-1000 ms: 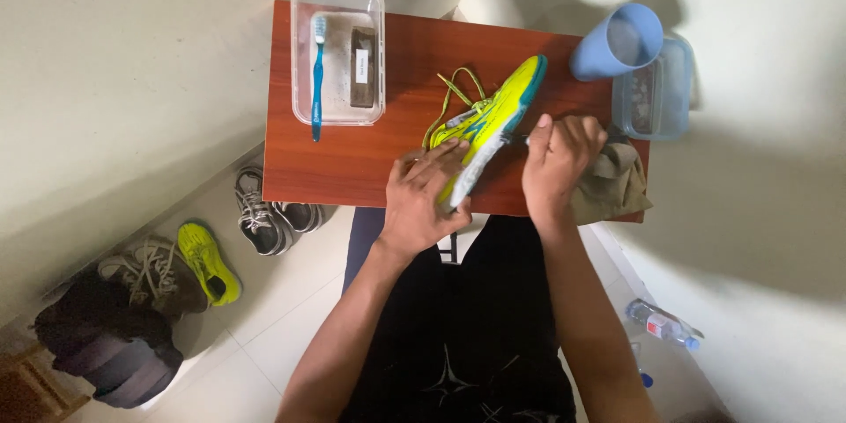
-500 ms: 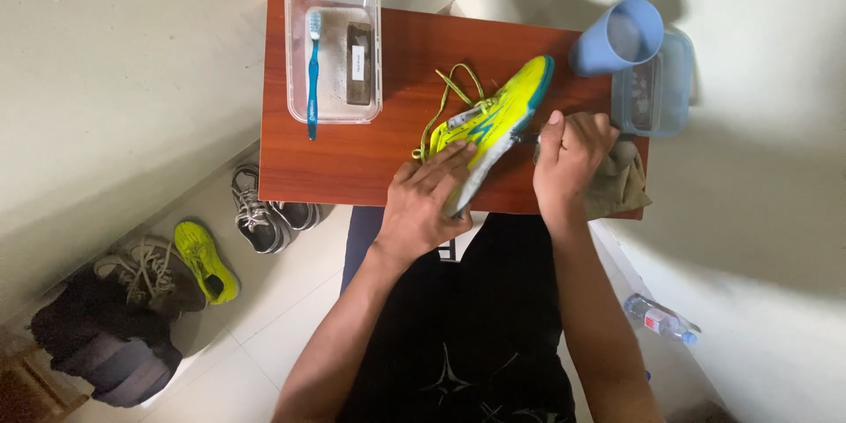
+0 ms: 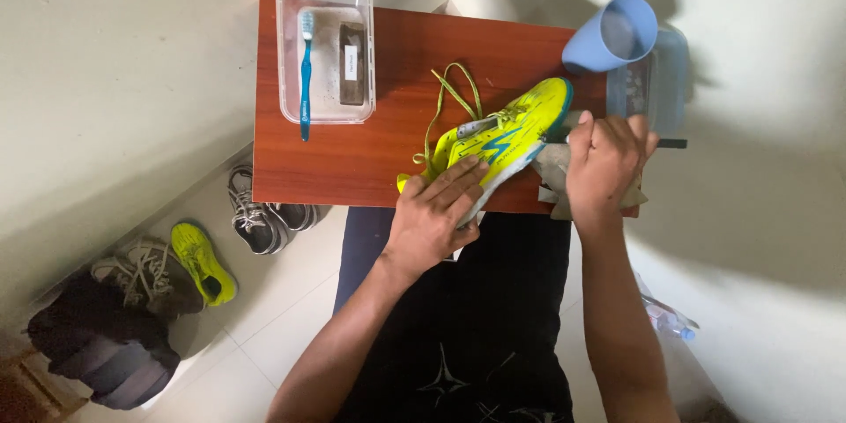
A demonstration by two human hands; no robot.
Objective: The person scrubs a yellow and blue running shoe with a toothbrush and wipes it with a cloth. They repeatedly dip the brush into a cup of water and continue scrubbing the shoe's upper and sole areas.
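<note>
A neon yellow sports shoe with loose yellow laces lies tilted on the small reddish-brown table. My left hand grips its heel end at the table's near edge. My right hand presses a grey-beige cloth by the shoe's toe, at the table's right end; a thin dark object sticks out to the right of that hand.
A clear plastic tub holding a blue toothbrush and a dark bar stands at the table's back left. A blue cup and a clear lidded box stand at the back right. Several shoes and a dark bag lie on the floor to the left.
The shoe has tipped lower and turned more level on the table. My left hand slid toward its heel. My right hand moved up and right onto the cloth by the toe.
</note>
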